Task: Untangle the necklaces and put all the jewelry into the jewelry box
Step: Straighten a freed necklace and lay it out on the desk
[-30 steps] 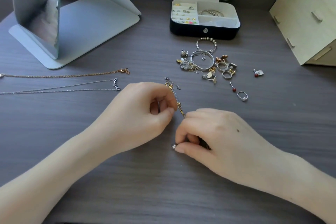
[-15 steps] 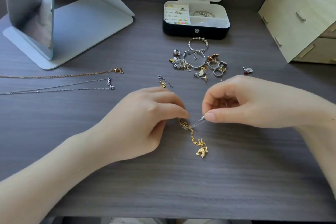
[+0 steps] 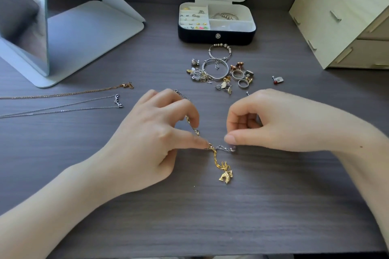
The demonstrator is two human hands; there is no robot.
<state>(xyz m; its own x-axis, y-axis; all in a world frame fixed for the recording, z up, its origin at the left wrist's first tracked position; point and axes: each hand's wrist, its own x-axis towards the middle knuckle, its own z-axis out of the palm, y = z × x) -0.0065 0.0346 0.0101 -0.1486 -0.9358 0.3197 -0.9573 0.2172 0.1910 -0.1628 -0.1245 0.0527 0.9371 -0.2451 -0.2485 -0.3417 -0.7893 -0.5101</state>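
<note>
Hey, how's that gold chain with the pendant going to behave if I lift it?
Probably floppy: the gold chain bends sharply where the left hand pinches it. Its pendant looks like the bulkiest part, so it would likely dangle and swing. It may snag: the silver chain pinched by the right hand crosses it.

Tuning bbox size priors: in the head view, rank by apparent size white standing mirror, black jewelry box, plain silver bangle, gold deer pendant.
1. white standing mirror, cropped by frame
2. black jewelry box
3. plain silver bangle
4. gold deer pendant, nearer the camera, so 3/4 unsure
</note>
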